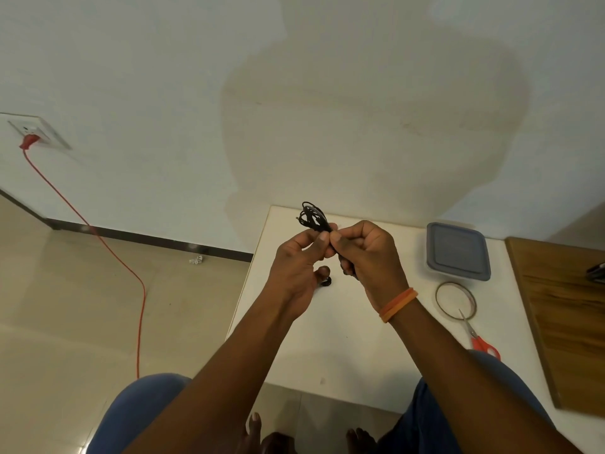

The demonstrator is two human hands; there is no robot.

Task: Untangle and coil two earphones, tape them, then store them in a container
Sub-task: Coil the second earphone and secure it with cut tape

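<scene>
Both hands are up above the white counter (343, 339). The right hand (366, 253) has its fingers (340, 247) curled tight around a bunch of black earphone wire (312, 216). The loops stick up just past the fingertips. The left hand (294, 267) pinches the same wire right beside them. A small black bit (325, 281) lies under the fingers. Off to the right sit a container (458, 252), a tape ring (455, 299) and red scissors (479, 339).

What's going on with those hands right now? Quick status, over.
Left hand and right hand both pinching the coiled black earphone above the white table. Tape roll, scissors, lidded container untouched. Nothing in the way.
</scene>
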